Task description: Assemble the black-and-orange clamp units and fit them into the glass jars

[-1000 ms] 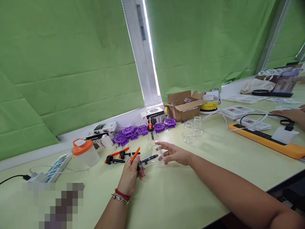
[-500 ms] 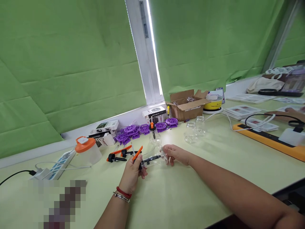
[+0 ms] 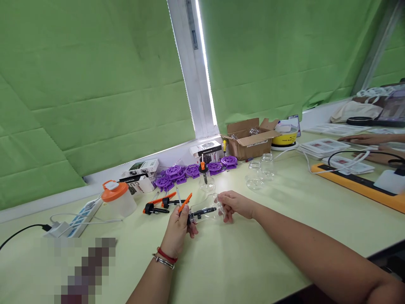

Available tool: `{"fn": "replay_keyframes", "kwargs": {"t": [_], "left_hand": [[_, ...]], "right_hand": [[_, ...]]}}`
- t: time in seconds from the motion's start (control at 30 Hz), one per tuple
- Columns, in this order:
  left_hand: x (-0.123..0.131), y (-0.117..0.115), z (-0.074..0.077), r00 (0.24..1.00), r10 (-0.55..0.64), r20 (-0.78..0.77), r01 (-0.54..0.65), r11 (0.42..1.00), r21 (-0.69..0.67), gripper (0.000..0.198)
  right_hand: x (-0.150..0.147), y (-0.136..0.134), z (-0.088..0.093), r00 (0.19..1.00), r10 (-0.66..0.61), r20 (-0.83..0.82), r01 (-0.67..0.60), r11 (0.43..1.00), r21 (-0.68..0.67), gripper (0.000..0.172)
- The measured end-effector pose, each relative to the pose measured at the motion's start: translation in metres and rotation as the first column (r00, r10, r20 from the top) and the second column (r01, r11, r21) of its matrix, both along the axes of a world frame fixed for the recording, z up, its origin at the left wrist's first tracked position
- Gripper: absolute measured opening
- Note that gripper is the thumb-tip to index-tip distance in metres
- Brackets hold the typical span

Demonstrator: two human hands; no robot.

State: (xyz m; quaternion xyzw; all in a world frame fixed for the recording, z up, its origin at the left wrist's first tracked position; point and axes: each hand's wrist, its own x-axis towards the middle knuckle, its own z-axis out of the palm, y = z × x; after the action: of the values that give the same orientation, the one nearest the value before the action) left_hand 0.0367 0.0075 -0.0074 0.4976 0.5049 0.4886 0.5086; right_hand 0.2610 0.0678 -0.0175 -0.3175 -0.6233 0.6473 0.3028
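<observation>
My left hand (image 3: 181, 221) grips a black cap (image 3: 190, 217) with an orange lever (image 3: 185, 202) and a thin metal rod. A black stem runs from this cap into a clear bottle (image 3: 205, 202), which lies sideways just above the table. Fingers of my right hand (image 3: 232, 206) are closed round the bottle's wide base. Just beyond, a second clear bottle (image 3: 207, 185) stands upright with a similar black-and-orange top (image 3: 203, 167). To the left of the held bottle lie two loose black caps with orange levers (image 3: 155, 207).
Purple round parts (image 3: 174, 172) line the back beside small boxes (image 3: 205, 148). An open cardboard box (image 3: 251, 143) and clear bottles (image 3: 255, 179) stand right of them. An orange-lidded jar (image 3: 119, 200) and power strip (image 3: 84, 219) are left. A co-worker's hands (image 3: 363, 138) rest far right.
The bottle and cap are closer together, with the black stem deeper inside the bottle. At the far right, the co-worker's hands have moved further into view.
</observation>
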Motion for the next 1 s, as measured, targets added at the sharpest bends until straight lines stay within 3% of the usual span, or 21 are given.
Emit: {"fn": "replay_keyframes", "kwargs": {"t": [0.2, 0.33, 0.47, 0.73, 0.9, 1.0], "left_hand": [[-0.001, 0.000, 0.004, 1.000, 0.004, 0.009, -0.004, 0.998, -0.069, 0.045], [-0.002, 0.001, 0.004, 0.998, 0.034, 0.046, -0.029, 0.995, -0.093, 0.040], [-0.004, 0.004, 0.003, 0.996, 0.066, 0.067, -0.058, 0.991, -0.124, 0.039], [-0.003, 0.002, 0.003, 0.999, 0.030, 0.046, -0.026, 0.997, -0.078, 0.039], [-0.004, 0.003, 0.001, 0.999, 0.008, 0.041, -0.005, 0.996, -0.086, 0.038], [-0.006, 0.005, 0.001, 0.998, 0.033, 0.052, -0.027, 0.994, -0.101, 0.039]], "right_hand": [[-0.002, 0.001, -0.003, 0.992, 0.000, 0.130, -0.004, 0.999, 0.032, 0.072], [0.004, 0.004, -0.005, 1.000, -0.021, -0.008, 0.022, 0.996, 0.081, 0.064], [0.010, 0.004, -0.003, 0.992, 0.012, -0.122, 0.006, 0.989, 0.146, 0.086], [0.000, 0.005, -0.005, 0.998, 0.000, -0.056, 0.003, 0.998, 0.055, 0.051], [-0.003, 0.007, -0.010, 0.997, 0.009, 0.075, -0.011, 1.000, 0.027, 0.063], [0.001, 0.006, -0.008, 1.000, -0.021, 0.015, 0.020, 0.996, 0.083, 0.058]]}}
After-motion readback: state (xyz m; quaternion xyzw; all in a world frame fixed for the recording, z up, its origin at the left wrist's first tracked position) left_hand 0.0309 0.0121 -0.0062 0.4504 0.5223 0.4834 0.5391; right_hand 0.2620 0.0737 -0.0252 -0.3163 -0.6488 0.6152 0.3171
